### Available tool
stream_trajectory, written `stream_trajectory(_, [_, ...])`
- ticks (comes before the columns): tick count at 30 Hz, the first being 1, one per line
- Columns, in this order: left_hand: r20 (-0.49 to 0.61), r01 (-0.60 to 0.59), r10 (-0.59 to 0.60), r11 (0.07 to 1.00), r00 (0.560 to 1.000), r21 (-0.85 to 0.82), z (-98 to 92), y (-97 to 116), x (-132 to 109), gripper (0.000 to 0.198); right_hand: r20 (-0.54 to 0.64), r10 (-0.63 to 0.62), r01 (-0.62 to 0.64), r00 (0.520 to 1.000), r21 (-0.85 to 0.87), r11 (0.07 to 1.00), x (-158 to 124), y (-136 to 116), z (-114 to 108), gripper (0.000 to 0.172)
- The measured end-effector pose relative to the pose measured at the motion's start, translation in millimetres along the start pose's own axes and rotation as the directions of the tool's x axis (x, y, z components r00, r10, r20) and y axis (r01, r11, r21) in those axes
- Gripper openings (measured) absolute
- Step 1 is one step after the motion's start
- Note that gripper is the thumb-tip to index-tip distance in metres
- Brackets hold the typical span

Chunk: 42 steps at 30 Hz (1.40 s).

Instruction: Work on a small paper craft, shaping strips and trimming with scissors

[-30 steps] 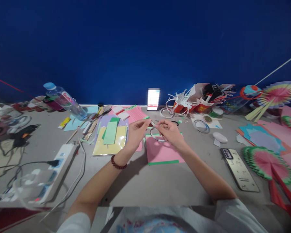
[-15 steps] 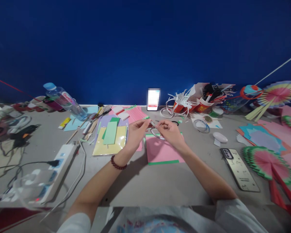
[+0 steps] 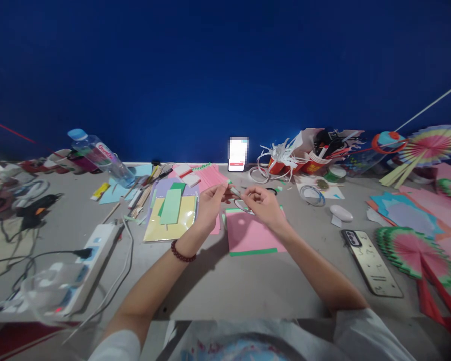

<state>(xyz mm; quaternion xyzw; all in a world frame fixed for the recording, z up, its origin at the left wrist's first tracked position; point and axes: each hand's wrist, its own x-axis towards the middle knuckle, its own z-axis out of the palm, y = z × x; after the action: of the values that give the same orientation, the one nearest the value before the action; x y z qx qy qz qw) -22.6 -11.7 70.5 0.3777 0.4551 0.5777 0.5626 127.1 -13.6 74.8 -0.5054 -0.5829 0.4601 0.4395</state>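
Note:
My left hand [image 3: 209, 204] and my right hand [image 3: 263, 204] meet above the table, fingers pinched. Between the fingertips runs a small pale strip with a green end [image 3: 233, 191]; both hands grip it. A ring of tape [image 3: 243, 205] hangs under my right hand, just above a pink sheet with green edging [image 3: 250, 235]. A bead bracelet [image 3: 181, 254] circles my left wrist. What the strip is made of is too small to tell.
Yellow, green and purple paper sheets [image 3: 172, 215] lie left of my hands. A power strip [image 3: 88, 255] with cables sits front left, a water bottle [image 3: 99, 154] behind it. A phone [image 3: 372, 261] and folded paper fans [image 3: 413, 250] lie at the right; cups with paper strips [image 3: 289, 160] stand at the back.
My left fingers have closed in a little along the strip toward the right hand. Arms and table items have stayed in place.

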Motion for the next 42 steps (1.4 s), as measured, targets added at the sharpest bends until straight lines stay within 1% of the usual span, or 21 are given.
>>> stream_trajectory(3, [0.042,-0.019,0.018,0.999,0.999,0.029,-0.7,0.5,0.6,0.037,-0.012,-0.011,0.011,1.000,-0.005,1.000,-0.1,1.6,0.2,0.016])
stream_trajectory(7, [0.050,-0.069,0.064,0.991,0.997,0.118,0.8,1.9,-1.8,0.027,-0.031,-0.058,0.057,0.998,-0.011,0.998,0.4,5.5,0.8,0.014])
stream_trajectory(10, [0.036,-0.096,0.092,0.986,0.995,0.135,2.3,1.5,-3.7,0.023,-0.031,-0.074,0.074,0.997,-0.019,0.997,0.3,6.9,1.0,0.012])
stream_trajectory(16, [-0.008,-0.089,0.090,0.992,0.996,0.091,3.6,-0.9,-4.0,0.025,-0.036,-0.072,0.071,0.997,-0.031,0.997,-0.1,5.7,0.8,0.010])
stream_trajectory(25, [-0.019,-0.079,0.080,0.995,0.997,0.055,5.8,0.5,-5.8,0.028,-0.038,-0.061,0.062,0.997,0.002,0.998,0.3,8.2,1.5,0.014])
stream_trajectory(31, [0.011,-0.102,0.102,0.995,0.995,0.007,4.6,-0.9,-6.4,0.024,-0.025,-0.060,0.060,0.998,0.000,0.998,0.6,8.5,0.7,0.016])
stream_trajectory(36, [0.021,-0.094,0.095,0.995,0.995,-0.019,2.7,-0.4,-3.8,0.024,0.007,-0.078,0.078,0.997,0.029,0.997,-0.1,7.0,1.9,0.011])
stream_trajectory(39, [0.022,-0.135,0.135,0.991,0.991,-0.001,1.6,2.3,-3.6,0.023,0.007,-0.095,0.094,0.995,0.034,0.995,-0.8,6.7,2.3,0.013])
stream_trajectory(42, [0.027,-0.216,0.215,0.975,0.976,0.056,0.5,5.9,-4.9,0.021,0.008,-0.113,0.112,0.994,0.044,0.993,-0.9,7.8,2.0,0.015])
